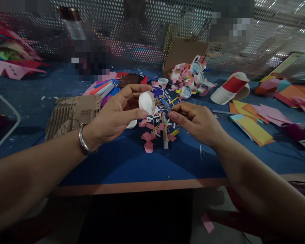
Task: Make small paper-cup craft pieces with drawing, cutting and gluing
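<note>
My left hand (117,112), with a silver bangle at its wrist, holds a small round white paper cup bottom (146,102) between thumb and fingers, above the table. To its right, my right hand (197,122) is closed in a pinch on a thin, bluish, slender thing (165,103) whose tip points toward the cup bottom; its kind is unclear. Beneath and between both hands lie scattered paper scraps (148,137) in pink, white and yellow, and a narrow brownish strip (165,135). Another white disc (131,124) lies partly hidden under my left hand.
Corrugated cardboard (72,113) lies at left. Behind the scraps is a heap of cup bottoms with pink paper bits (189,76). Stacked paper cups (228,88) lie tilted at right, near coloured paper sheets (254,127). A perforated metal panel (147,30) backs the blue table (142,169).
</note>
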`<state>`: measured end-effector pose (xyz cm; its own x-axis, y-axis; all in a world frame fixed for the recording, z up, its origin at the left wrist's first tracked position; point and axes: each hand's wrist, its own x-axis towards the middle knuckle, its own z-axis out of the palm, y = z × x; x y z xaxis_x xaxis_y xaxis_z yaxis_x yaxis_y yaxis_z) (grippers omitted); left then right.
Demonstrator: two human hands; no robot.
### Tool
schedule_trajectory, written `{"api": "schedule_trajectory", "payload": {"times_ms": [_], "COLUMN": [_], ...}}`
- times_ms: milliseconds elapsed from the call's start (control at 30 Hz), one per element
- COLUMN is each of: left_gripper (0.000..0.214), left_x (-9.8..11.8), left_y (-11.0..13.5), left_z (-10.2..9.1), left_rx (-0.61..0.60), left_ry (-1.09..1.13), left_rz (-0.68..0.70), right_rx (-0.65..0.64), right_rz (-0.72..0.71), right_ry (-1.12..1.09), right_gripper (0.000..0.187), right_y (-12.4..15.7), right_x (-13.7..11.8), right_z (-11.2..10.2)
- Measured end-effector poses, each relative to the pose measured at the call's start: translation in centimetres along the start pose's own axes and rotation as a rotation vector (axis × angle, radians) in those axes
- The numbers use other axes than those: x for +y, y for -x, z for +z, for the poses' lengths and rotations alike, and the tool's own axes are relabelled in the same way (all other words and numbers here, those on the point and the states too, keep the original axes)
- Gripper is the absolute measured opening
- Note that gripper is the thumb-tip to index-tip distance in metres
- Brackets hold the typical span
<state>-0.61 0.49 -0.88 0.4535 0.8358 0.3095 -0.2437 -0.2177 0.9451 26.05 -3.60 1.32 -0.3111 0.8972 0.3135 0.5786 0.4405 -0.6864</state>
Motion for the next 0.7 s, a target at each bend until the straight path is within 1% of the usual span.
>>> {"api": "schedule_trajectory", "payload": {"times_ms": [167,267,367,533,700], "left_gripper": [0.058,0.055,0.055,0.054,0.056], "left_x": [-0.4,-0.3,-0.3,-0.9,-1.2], "left_y": [0.2,0.3,0.3,0.2,0.3], "left_z": [0.0,0.4,0.6,0.2,0.2], "left_rx": [-0.122,-0.112,-0.080,-0.076,-0.099], "left_ry": [-0.195,-0.301,-0.385,-0.468,-0.548], "left_rz": [0.132,0.205,0.236,0.308,0.386], "right_rx": [0.037,0.031,0.008,-0.090,-0.121], "right_rz": [-0.011,-0.048,-0.072,-0.057,-0.047], "right_ry": [0.002,-0.055,-0.082,-0.142,-0.151], "right_gripper": [0.058,0.057,0.059,0.059,0.056], "right_y": [0.2,0.4,0.5,0.3,0.3], "right_x": [0.1,-0.4,-0.9,-1.2,-1.2], "right_z": [0.5,0.7,0.6,0.4,0.6]}}
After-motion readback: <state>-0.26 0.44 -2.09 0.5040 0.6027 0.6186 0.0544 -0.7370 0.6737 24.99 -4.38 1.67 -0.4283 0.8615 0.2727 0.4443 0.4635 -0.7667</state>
